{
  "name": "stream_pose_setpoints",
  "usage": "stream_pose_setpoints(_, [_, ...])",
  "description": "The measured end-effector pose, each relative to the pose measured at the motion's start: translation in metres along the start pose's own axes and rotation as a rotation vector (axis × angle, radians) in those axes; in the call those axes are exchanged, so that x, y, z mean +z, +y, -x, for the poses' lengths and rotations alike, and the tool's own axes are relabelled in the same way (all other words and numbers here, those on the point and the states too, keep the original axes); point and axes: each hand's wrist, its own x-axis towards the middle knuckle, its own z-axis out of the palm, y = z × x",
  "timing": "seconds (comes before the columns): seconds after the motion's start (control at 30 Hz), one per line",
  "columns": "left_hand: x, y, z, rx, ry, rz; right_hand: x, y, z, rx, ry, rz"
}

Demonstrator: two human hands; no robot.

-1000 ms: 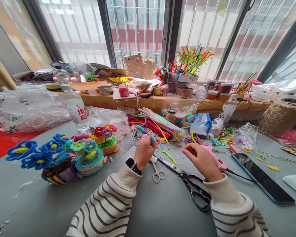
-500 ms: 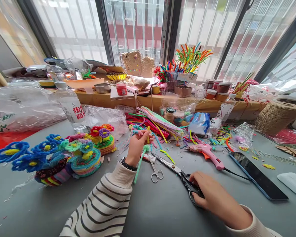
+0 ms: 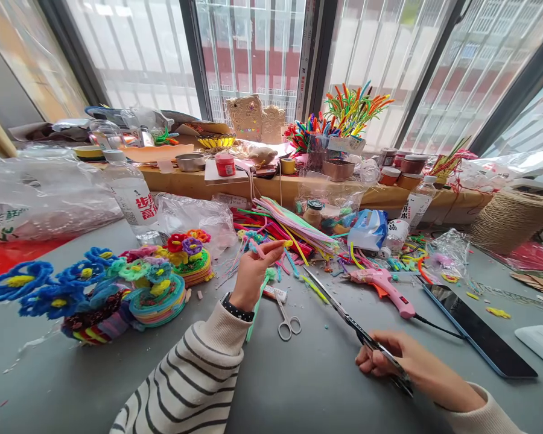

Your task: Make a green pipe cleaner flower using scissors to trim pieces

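My left hand [image 3: 252,274] is closed, pinching a small yellow fuzzy piece [image 3: 288,244] between thumb and forefinger; a pink piece shows against its fingers. My right hand [image 3: 391,358] grips the black handles of large scissors [image 3: 337,306], lifted and turned on edge, blades pointing forward and left. Between the hands, small silver scissors [image 3: 289,325] lie on the grey table beside a white and red tube [image 3: 275,294]. A pale green fuzzy stem [image 3: 254,313] shows just right of my left wrist.
Fuzzy-stem flower pots [image 3: 158,301] stand at left. A pink glue gun [image 3: 382,286], its cord and a phone [image 3: 477,328] lie at right. Bundled fuzzy stems [image 3: 294,223], a water bottle [image 3: 133,196] and a twine spool [image 3: 511,220] are farther back.
My right hand has picked the large scissors up off the table and turned them on edge. The yellow piece in my left hand now points right instead of upright.
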Motion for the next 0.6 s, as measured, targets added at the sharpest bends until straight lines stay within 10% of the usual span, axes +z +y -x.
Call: stream_pose_setpoints(0.6, [0.006, -0.001, 0.006, 0.194, -0.007, -0.193, 0.026, -0.024, 0.013, -0.232, -0.222, -0.216])
